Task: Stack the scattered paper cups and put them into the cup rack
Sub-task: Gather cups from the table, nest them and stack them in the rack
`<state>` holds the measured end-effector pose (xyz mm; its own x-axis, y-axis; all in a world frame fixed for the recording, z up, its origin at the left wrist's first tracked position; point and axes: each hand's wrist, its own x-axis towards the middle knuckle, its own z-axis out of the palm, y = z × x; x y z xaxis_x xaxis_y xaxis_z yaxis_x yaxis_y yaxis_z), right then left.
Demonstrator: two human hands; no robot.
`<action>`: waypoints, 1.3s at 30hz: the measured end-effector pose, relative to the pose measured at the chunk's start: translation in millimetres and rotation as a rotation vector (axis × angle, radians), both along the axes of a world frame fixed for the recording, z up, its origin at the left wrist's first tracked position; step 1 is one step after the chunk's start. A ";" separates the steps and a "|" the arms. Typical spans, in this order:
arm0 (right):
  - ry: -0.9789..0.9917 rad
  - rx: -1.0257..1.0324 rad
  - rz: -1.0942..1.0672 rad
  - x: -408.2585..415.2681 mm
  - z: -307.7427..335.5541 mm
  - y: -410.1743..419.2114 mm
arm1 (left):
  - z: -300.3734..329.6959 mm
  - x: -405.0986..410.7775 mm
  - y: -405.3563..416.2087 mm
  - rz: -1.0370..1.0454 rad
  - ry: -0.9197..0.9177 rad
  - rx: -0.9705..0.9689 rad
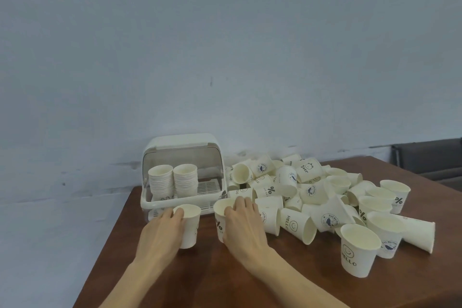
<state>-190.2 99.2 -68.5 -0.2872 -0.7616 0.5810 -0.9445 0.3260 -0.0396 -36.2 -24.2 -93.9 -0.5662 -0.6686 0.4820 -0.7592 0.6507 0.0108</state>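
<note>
My left hand (pixel 160 232) grips an upright white paper cup (pixel 191 227) standing on the brown table, just in front of the cup rack (pixel 180 144). My right hand (pixel 246 225) is wrapped over a second upright cup (pixel 220 217) with a "%" print, fingers over its rim. The white rack has its clear lid raised and holds two stacks of cups (pixel 172 181) at its left side. A large heap of scattered paper cups (pixel 312 197), upright and fallen, covers the table to the right.
The table (pixel 200 280) ends at a left edge close to my left arm, with a pale wall behind. An upright "HELLO" cup (pixel 357 252) stands near the front right. A dark chair (pixel 430 157) sits beyond the table's far right corner.
</note>
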 end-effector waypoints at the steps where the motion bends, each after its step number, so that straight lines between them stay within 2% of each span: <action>1: -0.002 -0.001 0.008 -0.4 1.8 -2.3 | -1.0 0.4 -1.3 -0.003 0.020 0.008; 6: 0.000 -0.022 0.028 -3.6 14.9 -15.9 | -1.7 -0.9 -5.7 -0.009 0.093 0.050; 15: 0.059 -0.101 0.040 -6.2 53.9 -56.5 | 19.5 2.0 -15.4 -0.059 0.123 -0.055; 20: 0.012 -0.195 0.103 -4.4 82.6 -86.4 | 38.0 6.5 -16.3 -0.080 0.178 -0.121; 25: 0.053 -0.148 0.145 -1.1 100.9 -117.1 | 50.9 12.4 -21.6 -0.040 0.187 -0.153; 39: -0.007 -0.031 0.182 10.2 103.3 -169.4 | 88.9 39.1 -60.7 0.052 0.243 -0.195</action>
<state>-180.0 -70.2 34.8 -0.1500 -0.7830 0.6037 -0.9876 0.1477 -0.0538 2.9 -84.9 -5.1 -0.3861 -0.5755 0.7209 -0.7822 0.6185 0.0749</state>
